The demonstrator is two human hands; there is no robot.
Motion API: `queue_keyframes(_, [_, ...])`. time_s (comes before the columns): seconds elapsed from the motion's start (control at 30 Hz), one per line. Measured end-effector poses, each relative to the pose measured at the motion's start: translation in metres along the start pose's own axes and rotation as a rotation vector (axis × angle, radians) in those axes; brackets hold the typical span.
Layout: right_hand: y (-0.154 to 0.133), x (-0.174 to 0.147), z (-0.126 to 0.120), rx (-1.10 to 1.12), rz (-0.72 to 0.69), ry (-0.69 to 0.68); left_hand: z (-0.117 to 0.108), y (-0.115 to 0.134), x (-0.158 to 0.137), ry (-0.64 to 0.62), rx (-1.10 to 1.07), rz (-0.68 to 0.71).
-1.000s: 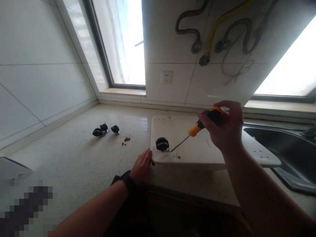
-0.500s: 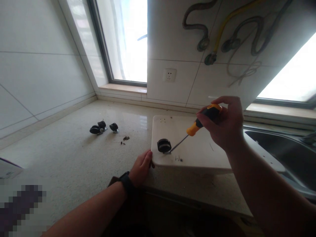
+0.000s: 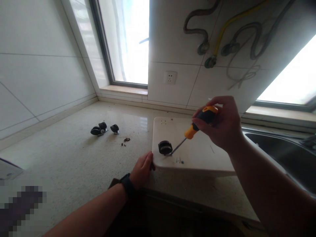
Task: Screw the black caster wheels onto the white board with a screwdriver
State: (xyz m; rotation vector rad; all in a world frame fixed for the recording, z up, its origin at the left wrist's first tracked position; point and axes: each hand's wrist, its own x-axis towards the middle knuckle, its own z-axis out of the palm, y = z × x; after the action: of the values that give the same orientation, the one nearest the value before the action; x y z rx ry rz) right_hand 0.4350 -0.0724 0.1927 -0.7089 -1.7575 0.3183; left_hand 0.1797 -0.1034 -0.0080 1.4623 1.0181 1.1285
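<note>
The black caster (image 3: 165,147) stands near the left end of the white board (image 3: 195,153), just right of the left hand (image 3: 142,168), which is curled about the board's left edge. Over the board, the right hand (image 3: 219,126) is closed around the screwdriver (image 3: 190,132), its tip touching the caster's base. Loose casters (image 3: 114,128) lie left of the board.

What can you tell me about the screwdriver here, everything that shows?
The screwdriver has a thick black-and-yellow handle, apparently plastic or rubber, and a thin, metal-looking shaft. The right hand's grip holds and partly hides the handle. The tool slants down leftward in view over the white board, its tip at the base of the black caster; whether it engages a screw I cannot tell.
</note>
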Motion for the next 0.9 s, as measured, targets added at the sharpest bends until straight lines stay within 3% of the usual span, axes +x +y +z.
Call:
queue_keyframes(0.37, [-0.013,-0.001,-0.016,-0.18,-0.114,-0.238,0.0,-0.003,-0.001,-0.017,-0.01,0.019])
queue_keyframes(0.73, [-0.025,0.011,-0.023,-0.255,0.128,-0.454,-0.001,-0.006,0.0,-0.032,0.017,0.038])
queue_keyframes(0.9, [-0.037,0.015,-0.014,-0.224,0.183,-0.488,-0.002,-0.007,-0.001,-0.043,0.031,0.048])
